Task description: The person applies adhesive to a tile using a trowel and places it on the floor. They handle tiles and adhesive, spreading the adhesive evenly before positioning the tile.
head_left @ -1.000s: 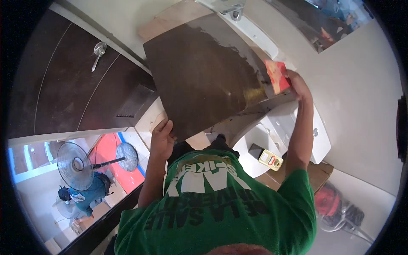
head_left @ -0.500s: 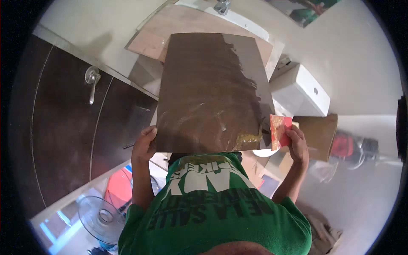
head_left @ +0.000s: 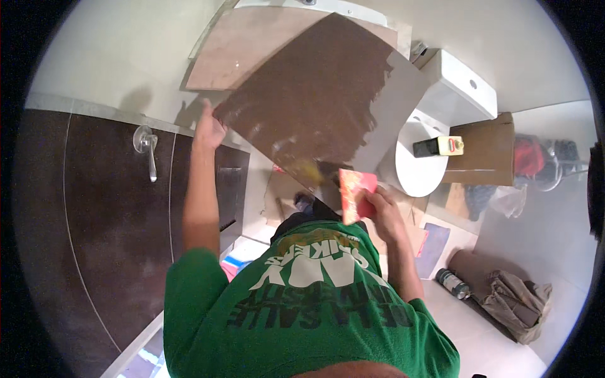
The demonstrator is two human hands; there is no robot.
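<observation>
A large brown board (head_left: 309, 88) hangs tilted in front of me, one corner pointing toward my body. A shiny wet coat covers most of its face, while a greyer strip runs along its right side. Yellow paste (head_left: 307, 169) is smeared near the close corner. My left hand (head_left: 211, 128) grips the board's left corner, thumb up, with its other fingers partly hidden. Between the fingers of my right hand (head_left: 383, 211) is a flat red spreader (head_left: 357, 194) with yellowish residue on it, just beside the near corner. Whether this hand also touches the board I cannot tell.
Beyond the board, a pinkish panel (head_left: 220, 53) lies over a white sink (head_left: 359, 12). To the right stand a toilet (head_left: 409, 170), a dark and cream tin (head_left: 439, 146) on its lid, and a cardboard box (head_left: 482, 151). A dark door (head_left: 113, 208) is at left.
The board has turned clockwise, its left corner rising with my left hand. My right hand has moved left with the red spreader. The tin on the toilet lid has come into view.
</observation>
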